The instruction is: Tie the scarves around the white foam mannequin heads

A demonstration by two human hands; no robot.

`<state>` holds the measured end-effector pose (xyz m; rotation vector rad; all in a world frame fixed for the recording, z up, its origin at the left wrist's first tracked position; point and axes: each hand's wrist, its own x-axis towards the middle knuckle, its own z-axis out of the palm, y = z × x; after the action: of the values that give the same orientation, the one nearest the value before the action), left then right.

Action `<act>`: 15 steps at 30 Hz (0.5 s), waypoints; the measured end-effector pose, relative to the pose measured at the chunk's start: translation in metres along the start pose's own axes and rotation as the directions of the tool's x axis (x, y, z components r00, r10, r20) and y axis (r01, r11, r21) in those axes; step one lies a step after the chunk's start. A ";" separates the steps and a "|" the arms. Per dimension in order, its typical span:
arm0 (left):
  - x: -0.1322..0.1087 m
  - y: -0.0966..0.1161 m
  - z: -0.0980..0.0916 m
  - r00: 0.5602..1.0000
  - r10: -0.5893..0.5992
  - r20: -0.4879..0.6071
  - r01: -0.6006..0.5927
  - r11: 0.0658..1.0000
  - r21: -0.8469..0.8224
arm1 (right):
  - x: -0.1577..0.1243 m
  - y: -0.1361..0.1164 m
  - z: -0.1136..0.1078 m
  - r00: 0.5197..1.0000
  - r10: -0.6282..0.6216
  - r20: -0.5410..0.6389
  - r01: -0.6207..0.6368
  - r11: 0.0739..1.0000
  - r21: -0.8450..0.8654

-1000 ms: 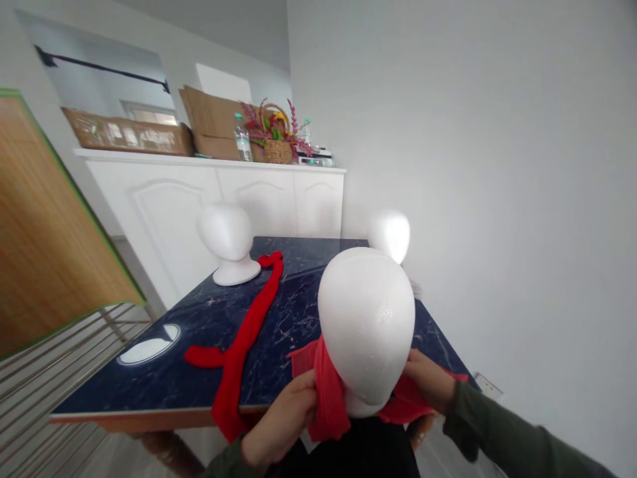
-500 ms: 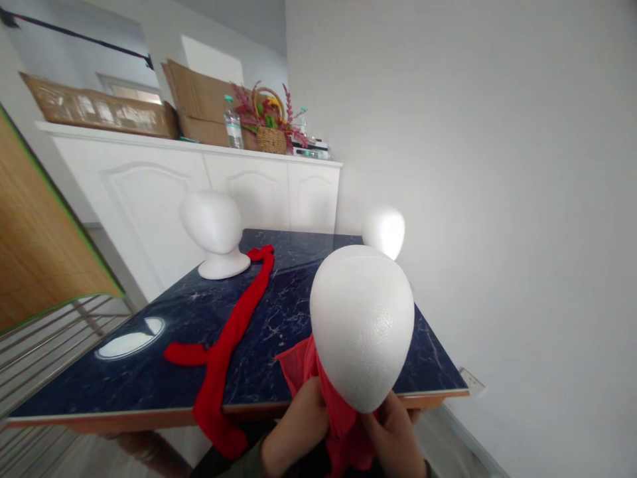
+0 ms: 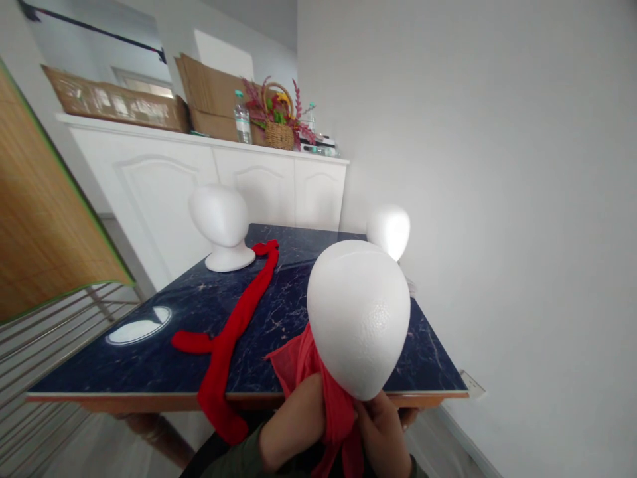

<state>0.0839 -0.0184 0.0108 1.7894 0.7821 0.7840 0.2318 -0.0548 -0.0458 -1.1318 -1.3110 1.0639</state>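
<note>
**Foam mannequin head held above table edge, red scarf bunched beneath it.**
Left hand and right hand closed on scarf, just below head.

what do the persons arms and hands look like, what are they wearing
Both arms are in long sleeves of dark olive green cloth, plain as far as shows. Only a sliver of the right sleeve is in view. The left hand and the right hand are bare, with no gloves.
</note>
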 end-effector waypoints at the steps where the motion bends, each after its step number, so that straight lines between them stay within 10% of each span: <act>1: -0.001 -0.001 0.000 1.000 -0.008 -0.019 0.008 1.000 -0.012 | 0.002 0.000 0.001 1.000 -0.013 -0.013 0.012 0.998 -0.067; 15: 0.003 -0.011 0.012 0.997 -0.033 -0.068 0.018 0.979 -0.204 | -0.006 -0.019 0.011 0.993 -0.089 0.075 0.114 0.887 -0.448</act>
<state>0.0932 -0.0188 -0.0028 1.5737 0.7423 0.8826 0.2197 -0.0636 -0.0289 -1.3640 -1.6974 0.7286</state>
